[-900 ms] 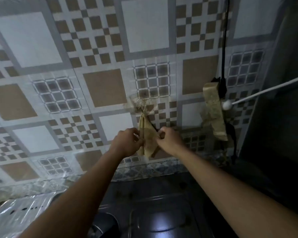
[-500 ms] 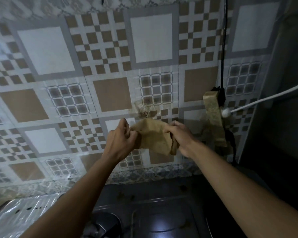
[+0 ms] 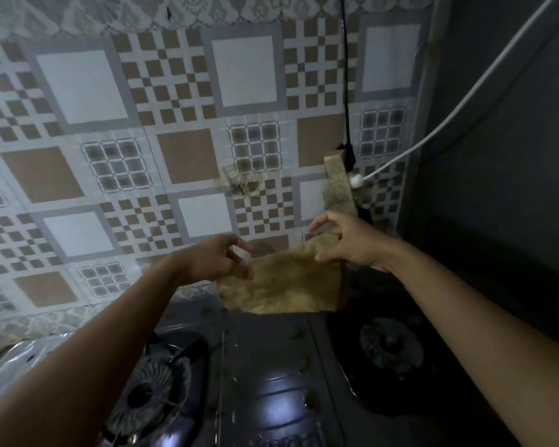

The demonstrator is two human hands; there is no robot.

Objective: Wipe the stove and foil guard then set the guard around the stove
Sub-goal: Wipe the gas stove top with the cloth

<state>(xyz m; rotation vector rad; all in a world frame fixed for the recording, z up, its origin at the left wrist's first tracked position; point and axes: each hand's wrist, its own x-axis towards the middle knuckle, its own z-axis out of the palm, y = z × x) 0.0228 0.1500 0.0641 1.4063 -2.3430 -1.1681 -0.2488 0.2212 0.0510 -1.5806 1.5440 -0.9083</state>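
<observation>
A tan cloth (image 3: 284, 285) hangs spread out between my two hands, above the back edge of the dark two-burner stove (image 3: 271, 382). My left hand (image 3: 217, 258) is at the cloth's left edge, fingers loosely curled on it. My right hand (image 3: 346, 243) pinches the cloth's upper right corner. The left burner (image 3: 152, 391) and the right burner (image 3: 391, 346) lie below my forearms. A crumpled shiny foil guard (image 3: 13, 366) shows at the lower left, partly hidden by my left arm.
The patterned tile wall (image 3: 126, 156) rises right behind the stove, with a grimy hook (image 3: 241, 185) on it. A stained block (image 3: 338, 182), a black cable (image 3: 347, 91) and a white cable (image 3: 465, 101) hang at the right. A dark wall (image 3: 497, 188) closes the right side.
The cloth came off the wall hook, was pulled open between both hands, and moved down and to the right over the stove's back edge. The view tilted down, showing both burners.
</observation>
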